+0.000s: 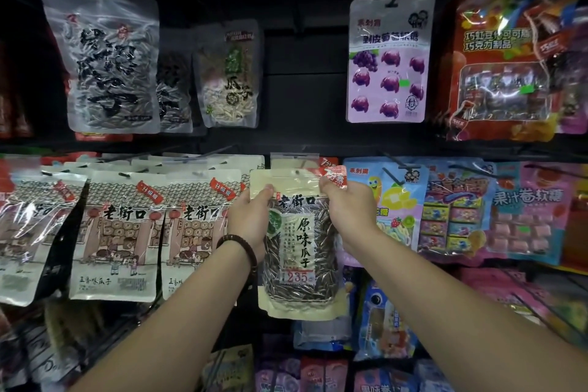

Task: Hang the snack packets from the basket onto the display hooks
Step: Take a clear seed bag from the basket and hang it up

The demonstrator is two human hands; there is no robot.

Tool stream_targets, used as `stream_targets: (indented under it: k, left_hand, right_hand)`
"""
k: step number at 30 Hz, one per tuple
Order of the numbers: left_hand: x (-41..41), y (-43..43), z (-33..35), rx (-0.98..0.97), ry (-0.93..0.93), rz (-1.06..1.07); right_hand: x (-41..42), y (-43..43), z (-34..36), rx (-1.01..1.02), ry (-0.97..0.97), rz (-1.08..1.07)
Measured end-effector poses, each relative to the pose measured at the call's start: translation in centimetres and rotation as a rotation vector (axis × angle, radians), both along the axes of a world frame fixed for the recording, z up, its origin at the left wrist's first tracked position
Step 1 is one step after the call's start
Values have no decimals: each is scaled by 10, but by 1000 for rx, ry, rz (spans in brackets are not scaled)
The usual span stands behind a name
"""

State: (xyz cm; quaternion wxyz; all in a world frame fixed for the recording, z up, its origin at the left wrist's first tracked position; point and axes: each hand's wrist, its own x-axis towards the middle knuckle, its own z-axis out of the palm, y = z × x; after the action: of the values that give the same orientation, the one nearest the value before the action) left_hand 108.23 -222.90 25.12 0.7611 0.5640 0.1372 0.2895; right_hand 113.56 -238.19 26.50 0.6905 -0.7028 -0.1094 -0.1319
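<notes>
Against the middle row, from the head view, the left hand (251, 216) and right hand (346, 204) pinch the sunflower-seed packet's (297, 242) top corners. Its hang hole (297, 172) could miss the hook, which I cannot make out; the packet might drop.

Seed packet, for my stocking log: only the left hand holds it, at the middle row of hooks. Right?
No: the head view shows both hands holding the seed packet, left hand and right hand each at a top corner, at the middle row of hooks.
</notes>
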Motion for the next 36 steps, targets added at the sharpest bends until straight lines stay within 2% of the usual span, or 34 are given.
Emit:
stream_targets:
  k: [2, 5, 9, 11, 14, 19, 25, 29, 32, 36]
  left_hand:
    - [0, -6, 2, 66, 35, 41]
    - [2, -26, -10, 311, 128, 106]
    - [0, -46, -37, 501, 183, 172]
    - [5, -47, -47, 632, 213, 130]
    - [16, -44, -57, 773, 274, 27]
    - [32, -36, -69, 802, 327, -25]
    - [30, -40, -79, 803, 287, -69]
    - [9, -45, -84, 822, 283, -120]
    - [-21, -53, -92, 905, 315, -119]
    - [-75, -77, -121, 986, 171, -98]
  right_hand:
    - [4, 3, 2, -8, 3, -6]
    - [16, 9, 4, 28, 54, 11]
    - [37, 16, 1, 95, 105, 59]
    - [46, 21, 1, 109, 101, 88]
    - [64, 27, -2, 57, 103, 20]
    - [87, 34, -9, -22, 95, -36]
    - [74, 20, -14, -299, 72, -142]
    - [43, 4, -30, -370, 25, -112]
    - [7, -20, -45, -415, 1, -109]
    - [-44, -57, -90, -463, -26, -15]
